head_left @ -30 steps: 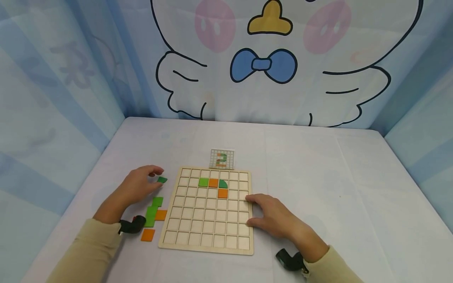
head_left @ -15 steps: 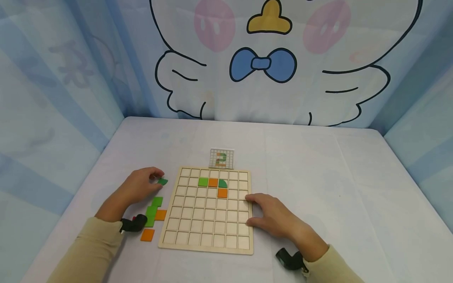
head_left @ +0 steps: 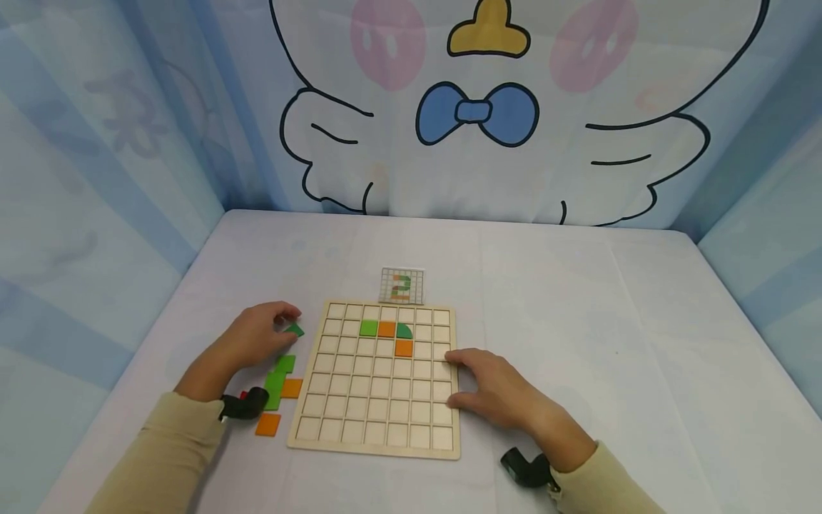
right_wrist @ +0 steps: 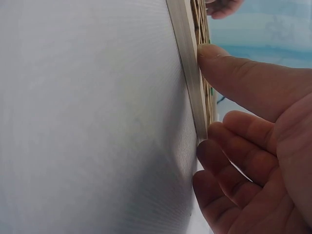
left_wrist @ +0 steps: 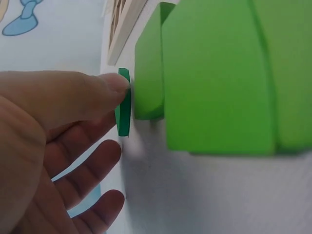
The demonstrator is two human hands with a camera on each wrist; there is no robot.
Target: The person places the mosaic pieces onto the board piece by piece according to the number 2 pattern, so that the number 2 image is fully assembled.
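Observation:
My left hand (head_left: 255,335) pinches a small dark green tile (head_left: 295,329) left of the board. In the left wrist view the thumb presses the face of this dark green tile (left_wrist: 124,109), which stands on edge. My right hand (head_left: 497,389) rests at the right edge of the wooden grid board (head_left: 379,452). Up close, the right thumb (right_wrist: 229,73) lies on the board's rim (right_wrist: 190,68), with the other fingers loosely bent beside it. On the board sit a light green square (head_left: 369,328), two orange squares (head_left: 387,329) and a dark green quarter-round tile (head_left: 404,330).
Loose light green tiles (head_left: 274,389) and orange tiles (head_left: 267,425) lie left of the board, below my left hand. A small pattern card (head_left: 402,285) lies just behind the board. A printed curtain (head_left: 475,178) stands behind the white table (head_left: 578,300).
My left fingers have closed on the dark green tile, which has tipped up from lying flat. The right hand and the board have stayed in place.

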